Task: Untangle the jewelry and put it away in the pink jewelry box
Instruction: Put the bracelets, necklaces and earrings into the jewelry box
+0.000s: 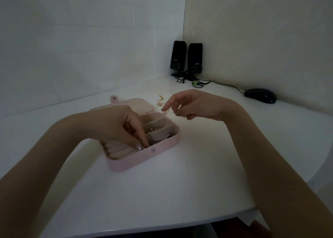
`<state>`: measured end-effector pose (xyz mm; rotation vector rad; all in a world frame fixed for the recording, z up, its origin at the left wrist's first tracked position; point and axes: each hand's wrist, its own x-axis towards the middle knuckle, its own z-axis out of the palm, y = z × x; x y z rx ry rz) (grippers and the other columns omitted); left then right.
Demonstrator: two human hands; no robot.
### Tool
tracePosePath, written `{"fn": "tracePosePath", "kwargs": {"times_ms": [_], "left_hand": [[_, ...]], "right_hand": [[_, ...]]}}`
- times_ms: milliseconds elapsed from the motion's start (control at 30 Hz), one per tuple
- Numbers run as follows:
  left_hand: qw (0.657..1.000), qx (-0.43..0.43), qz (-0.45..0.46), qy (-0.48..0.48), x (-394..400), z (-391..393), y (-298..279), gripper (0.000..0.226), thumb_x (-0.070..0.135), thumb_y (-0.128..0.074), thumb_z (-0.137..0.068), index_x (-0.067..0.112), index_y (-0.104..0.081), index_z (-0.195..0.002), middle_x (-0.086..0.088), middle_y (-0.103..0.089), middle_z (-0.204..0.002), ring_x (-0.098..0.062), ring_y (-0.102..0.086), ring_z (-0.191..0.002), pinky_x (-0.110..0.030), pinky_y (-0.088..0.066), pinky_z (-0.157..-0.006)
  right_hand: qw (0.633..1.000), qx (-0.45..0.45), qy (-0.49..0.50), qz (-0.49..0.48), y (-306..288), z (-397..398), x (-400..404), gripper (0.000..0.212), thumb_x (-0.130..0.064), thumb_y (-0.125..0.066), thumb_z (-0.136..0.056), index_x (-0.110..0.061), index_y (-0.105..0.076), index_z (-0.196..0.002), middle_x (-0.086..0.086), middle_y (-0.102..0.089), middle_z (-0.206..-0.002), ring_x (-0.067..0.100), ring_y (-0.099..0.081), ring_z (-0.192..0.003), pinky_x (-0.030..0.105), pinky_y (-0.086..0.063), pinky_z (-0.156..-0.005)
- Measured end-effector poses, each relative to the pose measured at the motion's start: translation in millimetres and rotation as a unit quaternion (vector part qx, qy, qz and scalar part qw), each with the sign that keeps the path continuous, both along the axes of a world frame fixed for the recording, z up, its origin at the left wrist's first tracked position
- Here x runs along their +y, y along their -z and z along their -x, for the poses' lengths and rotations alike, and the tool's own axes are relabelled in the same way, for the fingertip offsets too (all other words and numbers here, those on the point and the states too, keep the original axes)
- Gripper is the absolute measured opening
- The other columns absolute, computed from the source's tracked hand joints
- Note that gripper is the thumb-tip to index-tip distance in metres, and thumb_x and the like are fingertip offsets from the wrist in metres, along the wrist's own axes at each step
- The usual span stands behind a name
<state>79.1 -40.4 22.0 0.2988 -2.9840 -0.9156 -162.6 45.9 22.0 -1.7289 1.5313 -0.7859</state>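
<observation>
The pink jewelry box (144, 156) lies open on the white table, its lid (137, 103) folded back behind it. Its right-hand compartments hold small gold and dark pieces (155, 129). My left hand (124, 128) reaches down into the box, thumb and forefinger pinched at a dark piece in the nearest compartment. My right hand (191, 104) hovers just right of the box, fingers loosely spread, the forefinger pointing at small gold jewelry (164, 111) on the table. More loose gold pieces (160, 100) lie just behind that.
Two black speakers (186, 59) stand in the back corner with tangled cables (196, 82). A black mouse (260, 95) sits at the right near the wall. The table's curved front edge (180, 227) runs close to me.
</observation>
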Motion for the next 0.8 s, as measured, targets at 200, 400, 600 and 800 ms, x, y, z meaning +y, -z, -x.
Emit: {"fn": "tracePosePath", "kwargs": {"times_ms": [200,400,600,800], "left_hand": [[1.0,0.028,-0.006,-0.005,-2.3,-0.4,3.3,0.039,0.072,-0.065,-0.055,0.041,-0.075,-0.076,0.017,-0.071,-0.079,-0.002,-0.065,-0.078,-0.014,-0.045,-0.074],[0.997,0.061,-0.033,-0.037,-0.2,3.8,4.7,0.008,0.04,-0.074,-0.071,0.04,-0.075,-0.079,0.014,-0.074,-0.083,-0.002,-0.067,-0.082,-0.011,-0.045,-0.075],[0.976,0.171,0.019,-0.136,-3.1,4.5,2.1,0.022,0.02,-0.06,-0.089,0.038,-0.071,-0.095,0.02,-0.069,-0.071,-0.003,-0.061,-0.068,-0.009,-0.041,-0.066],[0.914,0.253,0.061,-0.311,-18.9,12.6,22.4,0.015,0.018,-0.057,-0.09,0.028,-0.068,-0.088,0.004,-0.065,-0.067,0.0,-0.051,-0.055,-0.008,-0.036,-0.054]], "right_hand": [[1.0,-0.005,0.021,-0.013,3.8,1.5,-0.4,0.038,0.007,-0.051,-0.083,-0.017,-0.069,-0.106,-0.004,-0.056,-0.083,0.012,-0.047,-0.072,0.021,-0.039,-0.059],[0.985,-0.028,0.163,0.05,11.0,9.6,-6.2,0.027,0.001,-0.056,-0.083,-0.016,-0.07,-0.099,-0.003,-0.058,-0.077,0.007,-0.053,-0.064,0.023,-0.042,-0.061],[0.951,-0.029,0.289,0.105,29.9,15.5,-29.2,0.024,-0.002,-0.053,-0.088,-0.011,-0.067,-0.105,0.001,-0.057,-0.079,0.01,-0.056,-0.068,0.016,-0.048,-0.058],[0.947,0.16,0.24,0.143,38.8,12.3,-72.7,0.022,-0.022,-0.07,-0.082,-0.016,-0.072,-0.103,0.003,-0.068,-0.098,-0.002,-0.051,-0.067,0.009,-0.037,-0.061]]}}
